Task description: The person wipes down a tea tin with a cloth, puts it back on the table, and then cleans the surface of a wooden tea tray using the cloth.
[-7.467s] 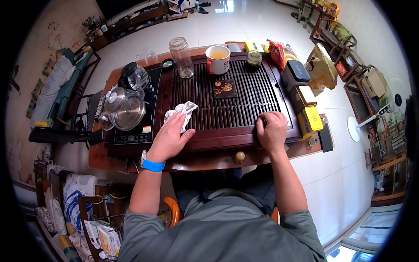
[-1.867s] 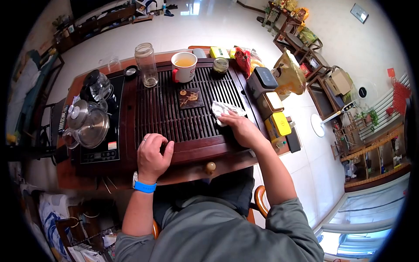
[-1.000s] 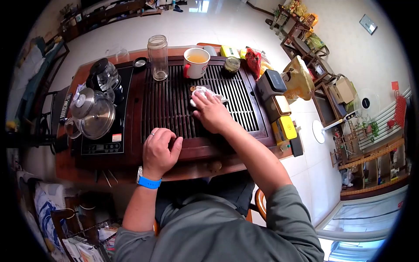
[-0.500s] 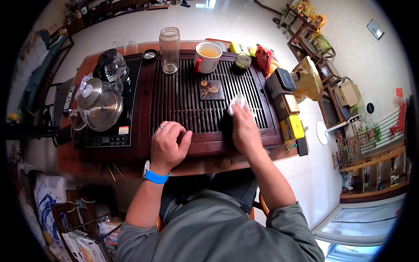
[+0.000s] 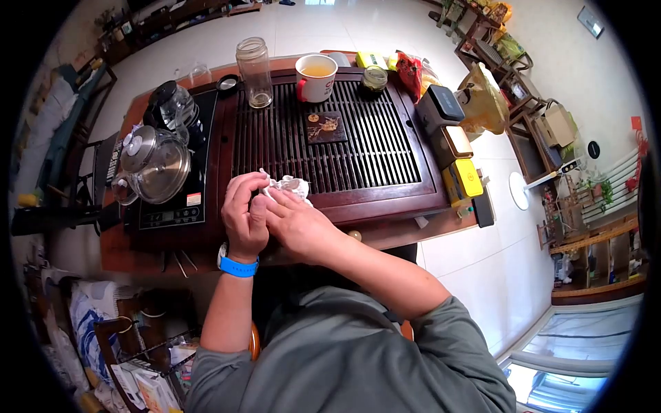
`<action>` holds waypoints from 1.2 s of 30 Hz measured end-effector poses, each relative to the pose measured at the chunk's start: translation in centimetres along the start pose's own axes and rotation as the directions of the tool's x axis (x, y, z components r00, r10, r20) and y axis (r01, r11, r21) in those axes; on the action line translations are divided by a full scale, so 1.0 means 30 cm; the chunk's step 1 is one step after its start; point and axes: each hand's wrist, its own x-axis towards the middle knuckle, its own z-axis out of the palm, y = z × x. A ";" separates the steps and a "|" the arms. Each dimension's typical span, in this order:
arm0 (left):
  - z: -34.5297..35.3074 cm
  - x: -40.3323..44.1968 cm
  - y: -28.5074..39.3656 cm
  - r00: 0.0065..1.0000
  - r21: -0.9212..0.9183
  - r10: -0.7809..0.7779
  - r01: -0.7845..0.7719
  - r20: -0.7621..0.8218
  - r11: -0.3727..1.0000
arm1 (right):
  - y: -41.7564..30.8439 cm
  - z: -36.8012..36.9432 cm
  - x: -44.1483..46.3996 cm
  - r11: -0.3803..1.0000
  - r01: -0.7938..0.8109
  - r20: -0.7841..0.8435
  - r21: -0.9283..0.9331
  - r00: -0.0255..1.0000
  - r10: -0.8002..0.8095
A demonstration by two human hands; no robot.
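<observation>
A crumpled white cloth [image 5: 292,186] lies at the front left edge of the slatted tea tray [image 5: 385,206]. My right hand [image 5: 296,224] is closed on it. Beside it, my left hand [image 5: 244,213], with a blue-strapped watch at the wrist, has curled fingers touching the cloth's left side; whether they grip it is hidden. A dark square coaster [image 5: 327,128] rests on the slats. Behind it stand a white mug [image 5: 317,84] with a red handle and amber liquid, a tall glass bottle [image 5: 255,76] and a small jar [image 5: 374,80].
Left of the tray, a glass kettle [image 5: 162,168] and a glass pot [image 5: 172,107] stand on a black hob [image 5: 200,151]. Along the right are a grey canister [image 5: 439,109], a brown tin [image 5: 454,144], a yellow box [image 5: 463,180] and a gold bag [image 5: 485,100].
My right hand has swept the cloth from the tray's right part to its front left edge, beside my left hand. My left hand's fingers now meet the cloth. The view has shifted slightly.
</observation>
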 end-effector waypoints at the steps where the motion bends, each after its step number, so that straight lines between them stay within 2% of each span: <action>1: 0.001 0.005 0.001 0.999 0.007 0.018 -0.018 0.049 1.000 | 0.002 -0.009 -0.018 1.000 -0.016 0.012 -0.020 1.000 0.017; 3: 0.007 0.008 -0.001 0.976 0.056 0.094 -0.107 0.196 0.993 | 0.010 -0.027 -0.060 0.997 -0.046 0.033 -0.061 0.998 0.048; 4: 0.019 0.008 0.010 0.948 0.085 0.121 -0.152 0.294 0.985 | 0.019 -0.035 -0.087 0.988 -0.060 0.063 -0.144 0.996 0.070; 6: 0.069 -0.001 0.059 0.884 0.139 0.123 -0.206 0.452 0.969 | 0.050 -0.055 -0.139 0.985 -0.099 0.000 -0.138 0.995 0.100; 8: 0.133 -0.033 0.085 0.825 0.165 0.107 -0.236 0.555 0.958 | 0.060 -0.104 -0.184 0.981 -0.186 0.021 -0.058 0.982 0.187; 9: 0.160 -0.037 0.116 0.812 0.175 0.075 -0.214 0.579 0.961 | 0.075 -0.109 -0.211 0.976 -0.195 0.012 -0.101 0.980 0.197; 14: 0.307 -0.043 0.183 0.770 0.173 0.086 -0.248 0.632 0.953 | 0.133 -0.193 -0.330 0.949 -0.249 0.033 -0.192 0.965 0.260; 17: 0.401 -0.033 0.213 0.734 0.133 0.150 -0.312 0.663 0.941 | 0.167 -0.249 -0.399 0.928 -0.312 0.063 -0.202 0.942 0.331; 20: 0.496 -0.017 0.239 0.700 0.021 0.195 -0.287 0.687 0.958 | 0.210 -0.271 -0.475 0.896 -0.395 -0.027 -0.204 0.917 0.399; 27: 0.690 0.013 0.287 0.663 -0.047 0.251 -0.310 0.705 0.950 | 0.295 -0.332 -0.602 0.865 -0.478 -0.149 -0.155 0.877 0.458; 32: 0.679 0.014 0.291 0.674 -0.050 0.265 -0.321 0.690 0.946 | 0.304 -0.312 -0.604 0.878 -0.444 -0.163 -0.181 0.893 0.418; 36: 0.596 0.008 0.263 0.677 -0.026 0.229 -0.296 0.699 0.955 | 0.238 -0.278 -0.543 0.890 -0.448 -0.158 -0.089 0.888 0.431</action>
